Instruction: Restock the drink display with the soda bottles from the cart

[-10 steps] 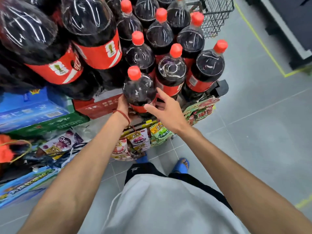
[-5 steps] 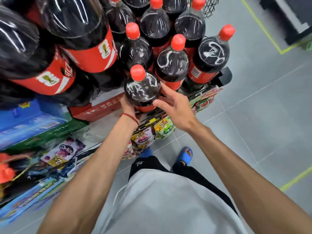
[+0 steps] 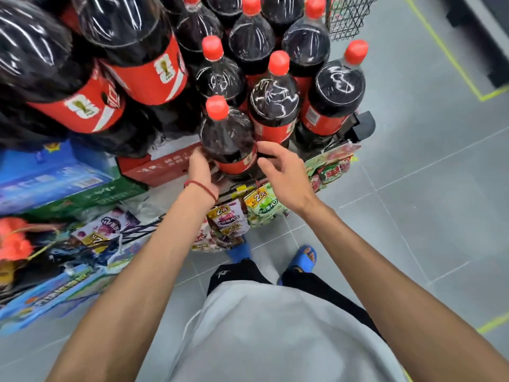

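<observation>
Since half a second ago little has shifted: both hands stay at the front soda bottle (image 3: 227, 136), and my right fingers have slipped a touch lower, toward its red label. That bottle stands upright at the centre of the frame, red cap (image 3: 217, 107) up, at the near edge of a packed cluster of cola bottles (image 3: 274, 103) that runs toward the top of the frame. My left hand (image 3: 199, 166) cups its lower left side. Its fingers are hidden behind the bottle, so I cannot tell whether they wrap it. A red cord bracelet (image 3: 201, 187) circles that wrist. My right hand (image 3: 281, 175) is spread loose and holds nothing, fingertips just beside the bottle's right side; whether they touch it I cannot tell. More close-up bottles (image 3: 143, 64) fill the upper left, with a red carton (image 3: 162, 166) below them in the frame. Snack packets (image 3: 261, 205) hang under the bottles, just below my hands. A black wire basket (image 3: 349, 17) shows at the top right, grey floor tiles (image 3: 427, 216) fill the right side, and a blue sandal (image 3: 301, 260) sits at lower centre.
</observation>
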Motion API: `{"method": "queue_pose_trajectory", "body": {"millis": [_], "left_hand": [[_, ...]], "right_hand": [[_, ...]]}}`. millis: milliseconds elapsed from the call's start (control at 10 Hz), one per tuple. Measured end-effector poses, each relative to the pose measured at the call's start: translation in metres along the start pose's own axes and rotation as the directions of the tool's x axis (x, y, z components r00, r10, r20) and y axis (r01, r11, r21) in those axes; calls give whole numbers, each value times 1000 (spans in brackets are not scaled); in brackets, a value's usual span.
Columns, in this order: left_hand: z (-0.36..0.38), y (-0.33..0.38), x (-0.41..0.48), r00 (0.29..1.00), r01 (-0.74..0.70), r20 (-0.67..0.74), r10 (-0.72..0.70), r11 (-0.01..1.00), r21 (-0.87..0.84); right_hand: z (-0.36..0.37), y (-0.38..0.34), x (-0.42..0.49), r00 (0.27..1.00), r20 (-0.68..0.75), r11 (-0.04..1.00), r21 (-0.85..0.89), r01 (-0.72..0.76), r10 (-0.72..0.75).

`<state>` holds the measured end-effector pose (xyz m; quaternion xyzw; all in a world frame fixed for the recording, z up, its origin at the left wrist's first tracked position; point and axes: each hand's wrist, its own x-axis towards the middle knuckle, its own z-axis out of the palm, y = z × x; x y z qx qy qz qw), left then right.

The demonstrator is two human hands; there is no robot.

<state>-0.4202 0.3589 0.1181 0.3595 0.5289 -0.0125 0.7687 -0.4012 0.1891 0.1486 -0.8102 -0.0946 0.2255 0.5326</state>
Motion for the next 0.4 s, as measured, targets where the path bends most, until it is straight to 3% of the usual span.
{"method": "queue_pose_trajectory", "body": {"millis": [400], "left_hand": [[18, -69, -66, 923, -333, -152, 354, 931, 146]], "right_hand": [[-59, 42, -18, 999, 34, 998, 57, -21, 19]]}}
